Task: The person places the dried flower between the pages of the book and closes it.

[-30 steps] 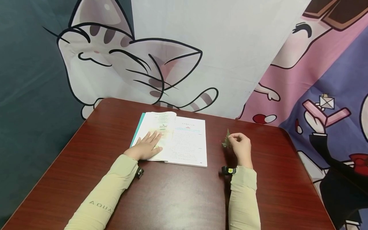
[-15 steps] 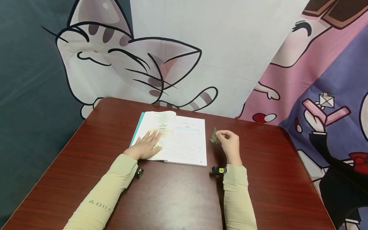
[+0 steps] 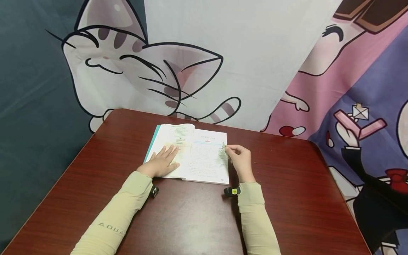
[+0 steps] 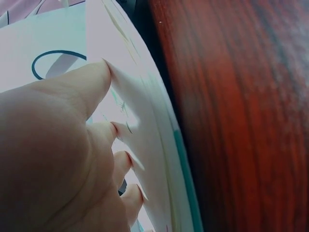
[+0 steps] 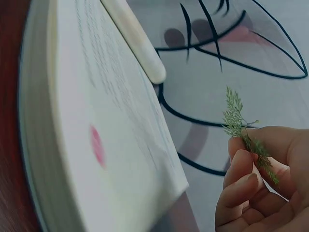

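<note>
An open book (image 3: 207,163) with a teal cover edge lies on the table. My left hand (image 3: 160,163) rests flat on its left page, fingers spread; the left wrist view shows the thumb and fingertips (image 4: 124,159) touching the paper. Between thumb and fingertips, my right hand (image 3: 241,161) pinches a small green leaf sprig (image 5: 234,111). That hand is at the book's right edge, and the sprig (image 3: 222,151) is held over the right page. In the right wrist view the feathery leaf sticks out on both sides of the pinch.
The reddish-brown wooden table (image 3: 191,219) extends around the book on all sides. Behind it hangs a cloth backdrop (image 3: 255,53) printed with a cartoon cat and other figures. Both wrists wear small black camera bands (image 3: 232,192).
Holding the sprig, my right hand has moved left from the bare table to the book's right edge, bringing the leaf over the page. My left hand has stayed in place on the book.
</note>
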The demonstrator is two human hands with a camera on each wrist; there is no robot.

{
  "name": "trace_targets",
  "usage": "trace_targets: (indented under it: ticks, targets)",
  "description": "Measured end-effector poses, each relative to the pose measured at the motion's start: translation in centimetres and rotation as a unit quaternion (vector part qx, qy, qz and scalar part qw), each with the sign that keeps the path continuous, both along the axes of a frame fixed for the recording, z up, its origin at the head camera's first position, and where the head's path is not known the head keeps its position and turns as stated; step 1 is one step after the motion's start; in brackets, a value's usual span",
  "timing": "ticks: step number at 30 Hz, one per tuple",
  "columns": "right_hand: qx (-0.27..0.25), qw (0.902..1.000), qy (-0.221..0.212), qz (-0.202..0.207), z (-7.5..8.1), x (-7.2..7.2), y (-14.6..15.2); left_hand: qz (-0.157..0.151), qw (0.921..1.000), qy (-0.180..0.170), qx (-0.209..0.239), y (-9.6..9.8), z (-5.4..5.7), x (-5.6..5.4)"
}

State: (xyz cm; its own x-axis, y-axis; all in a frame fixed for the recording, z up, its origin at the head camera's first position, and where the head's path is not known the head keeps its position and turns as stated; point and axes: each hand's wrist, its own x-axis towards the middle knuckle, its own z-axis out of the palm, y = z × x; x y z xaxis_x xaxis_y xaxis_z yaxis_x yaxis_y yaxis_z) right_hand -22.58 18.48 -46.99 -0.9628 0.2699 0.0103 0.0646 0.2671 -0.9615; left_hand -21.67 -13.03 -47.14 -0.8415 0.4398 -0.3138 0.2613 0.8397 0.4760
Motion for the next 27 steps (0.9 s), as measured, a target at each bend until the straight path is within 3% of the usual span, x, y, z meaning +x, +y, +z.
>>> trace_targets:
  ticks: [5,13,22,27]
  targets:
    - [0.002,0.9997,-0.01,0.021,-0.1,0.0,-1.5,-0.001,1.0,0.004,-0.004,0.0,-0.1,0.0]
    - [-0.012,0.997,-0.052,0.056,-0.4,0.0,-3.0,0.003,0.9999,0.015,-0.002,-0.3,-1.8,-0.7]
    - [-0.014,0.9951,-0.061,0.076,-1.1,-1.0,-4.1,0.008,0.9999,0.009,0.006,-0.1,-1.6,-0.4]
    - [-0.005,0.9949,-0.076,0.066,-1.4,-1.8,-4.8,0.009,0.9999,0.008,0.006,-0.1,-1.6,-0.5]
